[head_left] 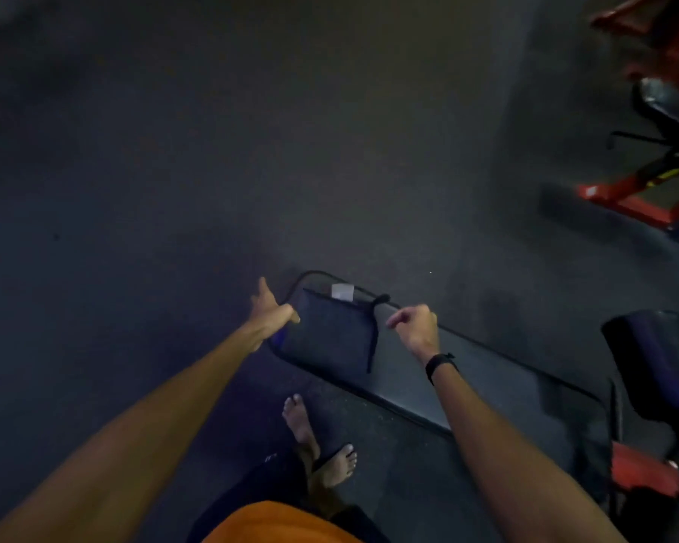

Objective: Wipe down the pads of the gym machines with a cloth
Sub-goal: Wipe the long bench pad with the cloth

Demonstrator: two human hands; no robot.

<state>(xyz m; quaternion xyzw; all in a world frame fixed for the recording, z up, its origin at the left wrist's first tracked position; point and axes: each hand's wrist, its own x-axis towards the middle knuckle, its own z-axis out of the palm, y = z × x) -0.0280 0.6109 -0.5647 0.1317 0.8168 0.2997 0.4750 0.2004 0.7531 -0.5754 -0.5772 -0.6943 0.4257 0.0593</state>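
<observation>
The long, flat, dark padded bench [467, 370] runs from the lower right toward the middle of the view, its rounded end lying between the two outstretched arms. A dark blue square cloth [330, 331] with a small white label [342, 290] is spread over that end of the pad. The left hand [272, 313] holds the cloth's left edge, its fingers [291, 312] curled over that edge while one finger points away across the floor. The right hand [415, 325], with a black band [440, 364] on its wrist, hangs over the pad just to the right of the cloth; its fingers [398, 319] are curled, and whether they pinch the cloth's thin dark edge beside them cannot be told. Two bare feet [318, 440] stand on the dark grey floor [173, 170] below the fingers. Red-framed gym machines [643, 190] with black pads stand well to the right.
</observation>
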